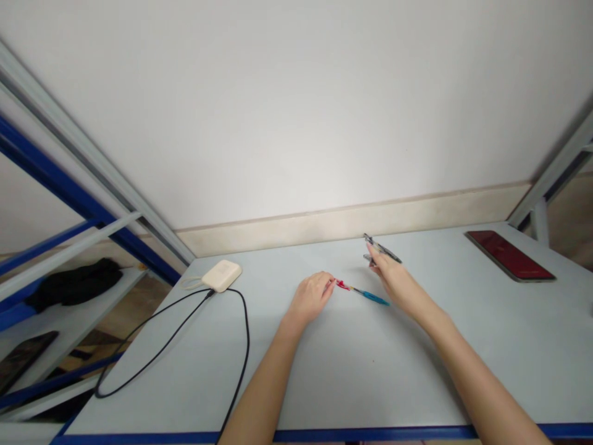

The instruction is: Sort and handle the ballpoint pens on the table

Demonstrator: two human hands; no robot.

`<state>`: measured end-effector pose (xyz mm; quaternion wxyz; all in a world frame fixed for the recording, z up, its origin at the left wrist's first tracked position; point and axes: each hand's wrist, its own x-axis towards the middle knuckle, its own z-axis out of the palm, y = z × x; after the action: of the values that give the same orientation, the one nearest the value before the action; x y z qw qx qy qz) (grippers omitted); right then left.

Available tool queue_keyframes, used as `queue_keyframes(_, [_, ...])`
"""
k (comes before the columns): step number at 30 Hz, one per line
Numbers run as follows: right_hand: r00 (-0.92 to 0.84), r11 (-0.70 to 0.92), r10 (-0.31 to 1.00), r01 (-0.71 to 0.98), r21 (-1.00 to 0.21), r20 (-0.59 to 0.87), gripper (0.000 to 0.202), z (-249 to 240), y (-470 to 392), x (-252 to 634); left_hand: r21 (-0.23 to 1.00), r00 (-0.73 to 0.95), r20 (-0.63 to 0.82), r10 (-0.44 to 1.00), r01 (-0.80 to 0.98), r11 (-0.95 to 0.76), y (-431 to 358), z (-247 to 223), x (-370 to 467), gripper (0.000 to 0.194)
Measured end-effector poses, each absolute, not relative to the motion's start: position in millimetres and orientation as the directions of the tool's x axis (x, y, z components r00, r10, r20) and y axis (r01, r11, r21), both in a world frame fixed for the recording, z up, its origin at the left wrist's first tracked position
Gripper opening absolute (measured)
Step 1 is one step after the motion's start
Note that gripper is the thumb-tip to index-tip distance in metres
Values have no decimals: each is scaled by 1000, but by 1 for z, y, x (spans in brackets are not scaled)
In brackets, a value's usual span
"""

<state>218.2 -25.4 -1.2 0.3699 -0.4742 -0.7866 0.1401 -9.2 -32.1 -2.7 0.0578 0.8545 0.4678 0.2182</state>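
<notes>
My left hand (311,299) rests low over the grey-white tabletop, its fingers closed at the end of a slim pen with a red part (343,285). Touching or overlapping that one is a blue pen (374,298), which points away to the right; exactly where one ends and the other begins is unclear. My right hand (393,278) is held just above the table, its fingers pinching what look like black pens with clear barrels (389,253). How many it holds cannot be made out.
A cream power bank (222,275) with a black cable (245,334) plugged in lies at the left. A dark red-screened phone (509,256) lies at the back right. The tabletop (361,383) meets a wall behind, with metal frame posts (152,222) at both sides.
</notes>
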Motion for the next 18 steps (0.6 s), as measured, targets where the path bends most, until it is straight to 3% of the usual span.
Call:
queue_keyframes(2, [-367, 520, 848, 717, -464, 383, 51, -13, -30, 207, 294, 470, 325, 821, 775, -560, -32, -4, -9, 18])
queue_keyframes(5, [-422, 541, 839, 724, -429, 344, 50, -29, -31, 191, 296, 471, 325, 820, 773, -561, -32, -4, -8, 18])
queue_keyframes(9, [-440, 594, 804, 629, -501, 401, 51, -28, -26, 181, 291, 486, 319, 813, 767, -572, -32, -3, -7, 17])
queue_keyframes(12, [-405, 620, 784, 557, -553, 470, 46, 0, -34, 184, 281, 495, 340, 799, 758, -589, -33, -2, -6, 17])
queue_keyframes(15, [-257, 624, 777, 435, -649, 574, 36, 40, -62, 194, 274, 498, 357, 791, 753, -598, -34, -1, -6, 16])
queue_keyframes(18, [-143, 574, 816, 317, -755, 560, 30, 66, -97, 212, 288, 496, 356, 792, 747, -598, -34, -3, -7, 17])
